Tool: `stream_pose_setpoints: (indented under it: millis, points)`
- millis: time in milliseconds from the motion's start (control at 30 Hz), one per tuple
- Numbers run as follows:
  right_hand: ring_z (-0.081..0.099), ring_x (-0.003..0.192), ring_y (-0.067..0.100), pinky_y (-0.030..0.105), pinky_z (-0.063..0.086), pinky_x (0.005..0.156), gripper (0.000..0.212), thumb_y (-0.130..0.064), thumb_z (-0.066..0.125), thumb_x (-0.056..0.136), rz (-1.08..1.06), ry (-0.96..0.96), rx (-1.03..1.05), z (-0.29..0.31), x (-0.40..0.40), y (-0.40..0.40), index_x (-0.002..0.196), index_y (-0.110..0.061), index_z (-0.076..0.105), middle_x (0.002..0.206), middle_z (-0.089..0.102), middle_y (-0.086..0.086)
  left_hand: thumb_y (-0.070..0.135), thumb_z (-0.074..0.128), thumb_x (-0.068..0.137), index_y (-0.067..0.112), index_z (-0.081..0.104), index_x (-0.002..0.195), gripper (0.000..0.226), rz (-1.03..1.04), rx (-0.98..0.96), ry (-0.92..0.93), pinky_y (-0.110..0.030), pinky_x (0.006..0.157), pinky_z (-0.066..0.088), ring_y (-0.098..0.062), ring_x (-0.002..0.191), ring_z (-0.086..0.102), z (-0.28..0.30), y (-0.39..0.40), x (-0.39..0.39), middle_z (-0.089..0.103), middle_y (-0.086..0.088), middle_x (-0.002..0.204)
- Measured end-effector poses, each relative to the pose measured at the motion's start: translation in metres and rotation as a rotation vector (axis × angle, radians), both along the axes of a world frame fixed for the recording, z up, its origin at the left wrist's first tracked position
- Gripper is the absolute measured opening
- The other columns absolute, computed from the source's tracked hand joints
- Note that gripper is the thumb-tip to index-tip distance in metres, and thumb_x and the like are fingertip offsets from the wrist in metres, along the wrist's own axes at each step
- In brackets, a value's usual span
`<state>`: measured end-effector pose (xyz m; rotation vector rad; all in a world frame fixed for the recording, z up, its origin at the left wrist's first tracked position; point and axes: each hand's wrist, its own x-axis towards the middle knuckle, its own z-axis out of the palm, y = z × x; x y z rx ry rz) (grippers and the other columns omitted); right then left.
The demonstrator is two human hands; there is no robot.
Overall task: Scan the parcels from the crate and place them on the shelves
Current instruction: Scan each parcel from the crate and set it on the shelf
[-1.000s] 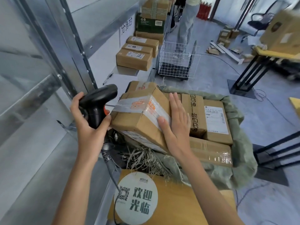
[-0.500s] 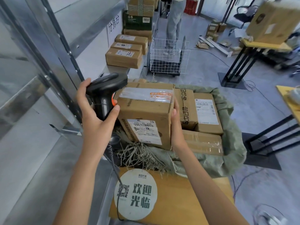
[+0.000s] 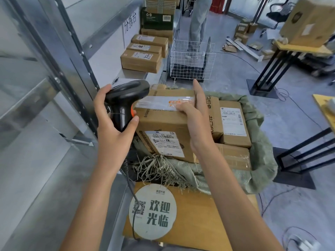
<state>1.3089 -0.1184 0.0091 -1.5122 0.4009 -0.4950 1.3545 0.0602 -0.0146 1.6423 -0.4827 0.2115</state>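
My left hand (image 3: 113, 127) grips a black handheld scanner (image 3: 125, 98) with an orange trigger, its head just left of a brown cardboard parcel (image 3: 163, 122). My right hand (image 3: 197, 116) holds that parcel by its right side, thumb on the taped top, fingers behind. The parcel's white shipping label (image 3: 165, 144) faces me. It stands above a green woven sack (image 3: 257, 160) that lines the crate and holds more taped parcels (image 3: 233, 124).
A metal shelf rack (image 3: 59, 78) runs along the left, with three brown boxes (image 3: 141, 60) on a ledge further back. A white wire basket (image 3: 190, 60) stands beyond the sack, a person's legs (image 3: 197, 24) behind it. A wooden board (image 3: 199, 218) with a round sign lies near me.
The parcel has been tipped upright so its label faces me. My right hand shifted from its side to gripping over the top edge. The scanner stays close at the parcel's left.
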Motion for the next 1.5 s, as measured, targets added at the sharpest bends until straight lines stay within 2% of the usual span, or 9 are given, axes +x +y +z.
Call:
stream_pose_setpoints:
  millis: [167,367,600,800,1000,1100,1267,1400,1500]
  points:
    - [0.047,0.114,-0.020,0.014,0.047,0.089,0.080,-0.019,0.066,0.080,0.000,-0.029,0.102,-0.013,-0.001,-0.003,0.151,-0.039,0.036,0.144,0.041,-0.026,-0.004,0.066,0.093,0.044,0.030,0.143,0.078,0.033,-0.088,-0.009,-0.030,0.101,0.053,-0.013,0.101,0.067,-0.001,0.001,-0.005,0.064,-0.016,0.118]
    - [0.047,0.135,0.005,0.040,0.037,0.116,0.063,-0.052,0.045,0.099,0.020,0.039,0.229,-0.025,-0.018,-0.040,0.154,-0.024,0.036,0.150,0.048,-0.009,-0.004,0.067,0.094,0.023,0.026,0.153,0.076,-0.013,-0.037,-0.021,-0.037,0.104,0.053,-0.009,0.102,0.066,-0.002,-0.003,0.002,0.063,0.027,0.111]
    - [0.040,0.143,0.012,0.046,0.031,0.120,0.081,-0.081,0.029,0.088,-0.069,0.218,0.085,-0.088,-0.032,-0.007,0.155,-0.036,0.032,0.155,0.044,-0.007,-0.002,0.068,0.094,0.022,0.027,0.154,0.077,-0.007,-0.033,-0.035,-0.028,0.105,0.050,-0.004,0.105,0.064,-0.004,-0.004,0.009,0.061,0.026,0.114]
    - [0.023,0.149,0.000,0.039,0.019,0.125,0.092,-0.094,0.030,0.075,-0.033,0.186,0.063,-0.103,-0.034,-0.010,0.155,-0.051,0.017,0.161,0.025,-0.023,0.000,0.069,0.094,0.022,0.025,0.155,0.079,0.002,-0.047,-0.025,-0.045,0.112,0.046,-0.010,0.122,0.059,-0.004,-0.007,0.009,0.043,0.003,0.150]
    - [0.026,0.149,0.006,0.014,0.020,0.114,0.074,-0.073,0.020,0.096,-0.040,0.272,-0.040,-0.115,-0.031,-0.025,0.157,-0.032,0.028,0.160,0.033,-0.011,-0.006,0.065,0.094,0.016,0.025,0.153,0.074,-0.036,-0.009,-0.119,-0.025,0.106,0.048,0.005,0.106,0.062,-0.005,-0.014,0.011,0.055,0.038,0.121]
    - [0.032,0.147,0.008,0.028,0.025,0.121,0.052,-0.045,0.025,0.109,-0.002,0.306,-0.084,-0.119,-0.032,-0.041,0.156,-0.027,0.033,0.158,0.040,-0.009,-0.007,0.064,0.094,0.019,0.026,0.149,0.072,-0.018,0.047,-0.177,-0.003,0.095,0.040,0.016,0.109,0.058,-0.001,-0.019,0.012,0.048,0.053,0.120]
    - [0.057,0.124,0.020,0.045,0.040,0.113,0.063,-0.005,0.040,0.104,0.111,0.397,-0.308,-0.127,-0.045,-0.067,0.158,-0.034,0.026,0.138,0.061,0.003,0.001,0.066,0.095,0.028,0.029,0.151,0.072,-0.060,0.083,-0.190,-0.005,0.092,0.044,-0.002,0.105,0.067,0.011,-0.023,0.013,0.055,0.040,0.124]
    - [0.063,0.110,0.024,0.038,0.010,0.126,0.068,-0.003,0.039,0.103,0.153,0.444,-0.480,-0.140,-0.043,-0.069,0.160,-0.032,0.015,0.118,0.071,0.010,-0.008,0.064,0.093,0.008,0.028,0.151,0.070,-0.068,0.112,-0.213,0.005,0.084,0.039,0.022,0.104,0.057,0.011,-0.034,0.007,0.052,0.050,0.120]
    - [0.060,0.120,0.025,0.039,0.014,0.126,0.065,-0.006,0.041,0.105,0.172,0.418,-0.438,-0.138,-0.041,-0.071,0.160,-0.029,0.017,0.127,0.067,0.013,-0.009,0.064,0.093,0.003,0.026,0.151,0.071,-0.060,0.083,-0.213,-0.005,0.091,0.045,0.018,0.106,0.058,0.007,-0.035,0.009,0.048,0.053,0.118]
